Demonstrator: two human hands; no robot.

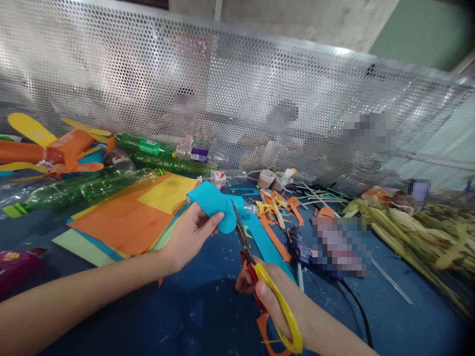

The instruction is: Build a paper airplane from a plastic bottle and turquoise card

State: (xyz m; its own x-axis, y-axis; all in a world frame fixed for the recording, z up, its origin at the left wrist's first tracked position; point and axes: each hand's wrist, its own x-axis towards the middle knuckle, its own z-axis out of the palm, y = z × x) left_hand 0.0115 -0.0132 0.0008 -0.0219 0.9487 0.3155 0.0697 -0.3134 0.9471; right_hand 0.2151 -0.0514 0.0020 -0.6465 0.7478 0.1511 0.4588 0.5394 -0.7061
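Between the thumb and fingers of my left hand (189, 232) is a piece of blue paper (213, 198) with a rounded lobe at its lower end. My right hand (272, 291) grips a pair of scissors (284, 311) with yellow and red handles. The scissor blades (240, 230) point up and away from me, their tips at the right edge of the blue paper. Whether the blades are cutting into the paper I cannot tell. Behind the paper, the neck of a clear bottle (250, 207) shows.
Orange and yellow sheets (122, 222) lie stacked on the blue table (196, 306). Green bottles (118, 185) and orange-and-yellow pinwheels (70, 148) stand to the left. Paper scraps (274, 207), a blue glue gun (299, 242) and corn husks (389, 222) are at right. A perforated metal screen (237, 89) rises behind.
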